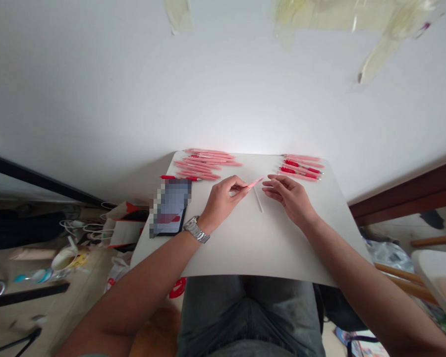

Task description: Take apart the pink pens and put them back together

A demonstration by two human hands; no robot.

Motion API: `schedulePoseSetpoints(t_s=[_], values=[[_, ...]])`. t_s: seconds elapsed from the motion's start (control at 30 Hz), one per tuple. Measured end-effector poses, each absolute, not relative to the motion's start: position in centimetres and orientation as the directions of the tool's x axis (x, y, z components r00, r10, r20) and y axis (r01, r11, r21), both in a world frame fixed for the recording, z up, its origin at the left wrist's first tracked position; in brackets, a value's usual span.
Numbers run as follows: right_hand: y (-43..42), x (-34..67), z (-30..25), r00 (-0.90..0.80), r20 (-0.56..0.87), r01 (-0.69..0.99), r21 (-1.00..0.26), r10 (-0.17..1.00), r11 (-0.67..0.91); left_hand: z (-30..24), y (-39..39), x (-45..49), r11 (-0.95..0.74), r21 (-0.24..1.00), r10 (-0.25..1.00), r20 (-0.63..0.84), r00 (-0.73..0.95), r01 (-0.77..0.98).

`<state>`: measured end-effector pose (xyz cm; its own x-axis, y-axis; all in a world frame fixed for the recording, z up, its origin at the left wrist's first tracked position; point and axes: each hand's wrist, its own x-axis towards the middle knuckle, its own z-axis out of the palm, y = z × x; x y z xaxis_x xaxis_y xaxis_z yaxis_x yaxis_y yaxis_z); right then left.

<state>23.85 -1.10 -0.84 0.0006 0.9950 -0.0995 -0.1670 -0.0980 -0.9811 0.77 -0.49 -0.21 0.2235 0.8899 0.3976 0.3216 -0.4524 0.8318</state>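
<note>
My left hand [226, 198], with a metal watch on its wrist, pinches a pink pen barrel [256, 182] over the middle of the small white table. The barrel tilts up toward the right. Just right of its tip, my right hand [285, 195] is open with fingers loosely stretched, and I see nothing in it. A thin white stick [259, 200], like a pen refill, lies on the table below and between the hands. Several pink pens [204, 161] lie in a loose pile at the back left. More pink pens [305, 157], some with red parts [292, 163], lie at the back right.
A phone [171, 208] with a pixelated screen lies at the table's left, below a red pen [167, 177]. Behind the table [245, 253] stands a white wall [223, 89]. Bags, cables and a bottle [40, 275] clutter the left floor; a white stool-like top [436, 270] is at right.
</note>
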Motion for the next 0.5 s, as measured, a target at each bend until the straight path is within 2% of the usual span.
schedulePoseSetpoints(t_s=[0.23,0.5], values=[[-0.98,23.75,-0.87,-0.067,-0.145,-0.18,-0.971,0.987,-0.155,-0.41,-0.54,0.95,-0.464,0.836,0.884,0.412,0.223,0.292],[-0.99,23.64,-0.6,-0.148,-0.206,-0.282,-0.929,0.967,-0.241,-0.26,-0.69,1.05,-0.467,0.833,0.881,0.408,0.239,0.298]])
